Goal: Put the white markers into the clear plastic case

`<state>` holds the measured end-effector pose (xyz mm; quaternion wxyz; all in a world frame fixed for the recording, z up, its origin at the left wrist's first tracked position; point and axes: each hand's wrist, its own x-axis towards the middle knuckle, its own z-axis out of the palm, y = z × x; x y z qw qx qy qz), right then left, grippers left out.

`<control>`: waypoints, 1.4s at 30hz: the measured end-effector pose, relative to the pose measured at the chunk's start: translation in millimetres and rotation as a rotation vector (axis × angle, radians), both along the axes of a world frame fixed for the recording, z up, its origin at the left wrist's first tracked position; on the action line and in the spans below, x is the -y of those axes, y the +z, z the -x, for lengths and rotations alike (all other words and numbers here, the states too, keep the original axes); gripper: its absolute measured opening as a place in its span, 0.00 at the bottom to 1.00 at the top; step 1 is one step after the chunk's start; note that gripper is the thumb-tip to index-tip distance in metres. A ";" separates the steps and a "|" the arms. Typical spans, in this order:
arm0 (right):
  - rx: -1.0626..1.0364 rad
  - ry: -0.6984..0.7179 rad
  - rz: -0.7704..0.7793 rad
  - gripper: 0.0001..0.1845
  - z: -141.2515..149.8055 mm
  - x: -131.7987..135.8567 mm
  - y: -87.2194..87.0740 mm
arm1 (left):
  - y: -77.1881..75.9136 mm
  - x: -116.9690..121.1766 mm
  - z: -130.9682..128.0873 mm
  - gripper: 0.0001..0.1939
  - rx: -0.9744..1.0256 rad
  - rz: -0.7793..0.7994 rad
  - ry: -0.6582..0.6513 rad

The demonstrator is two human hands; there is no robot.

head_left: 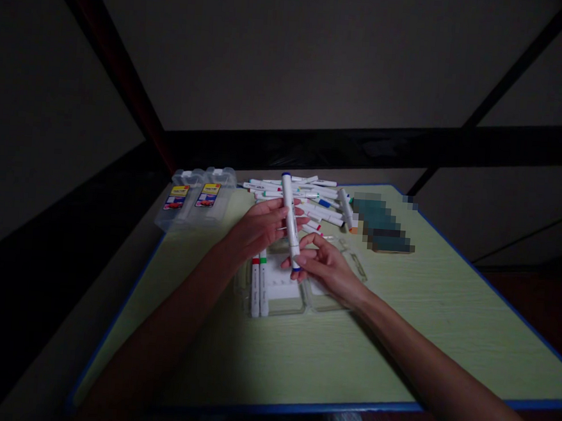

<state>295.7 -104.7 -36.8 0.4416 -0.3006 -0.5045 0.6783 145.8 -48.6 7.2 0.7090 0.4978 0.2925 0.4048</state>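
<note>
My left hand (259, 227) and my right hand (327, 268) both hold one white marker with blue caps (290, 219), tilted nearly upright. The left fingers grip its middle and the right fingertips pinch its lower end. Just below the hands lies an open clear plastic marker case (282, 294) with two markers (257, 287) lying in its left side, one red-tipped and one green-tipped. Behind the hands is a loose pile of several white markers (313, 201) with coloured caps.
The pale green table has a blue rim (258, 404). Two shut clear cases with yellow labels (196, 198) stand at the back left corner. A dark teal blurred object (382, 225) lies at the back right. Dark bars and a wall rise behind the table.
</note>
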 end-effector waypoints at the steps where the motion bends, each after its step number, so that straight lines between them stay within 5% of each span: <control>1: 0.005 -0.007 -0.013 0.18 -0.1 0.4 0.9 | 0.8 -0.1 0.3 0.09 0.006 -0.006 0.011; 9: 0.037 -0.106 -0.021 0.19 0.3 -0.1 0.6 | 3.5 -1.9 2.6 0.12 -0.065 -0.116 0.054; 16: 0.073 -0.133 -0.024 0.19 0.5 2.0 3.7 | 7.4 -2.1 5.0 0.28 -0.183 -0.234 0.241; 24: 0.085 -0.110 -0.009 0.21 2.1 2.4 1.9 | 7.2 -6.8 9.8 0.34 -0.261 -0.313 0.332; 42: 0.172 -0.080 -0.220 0.18 5.6 7.9 -4.1 | 1.5 -13.1 19.6 0.25 -0.295 -0.209 0.282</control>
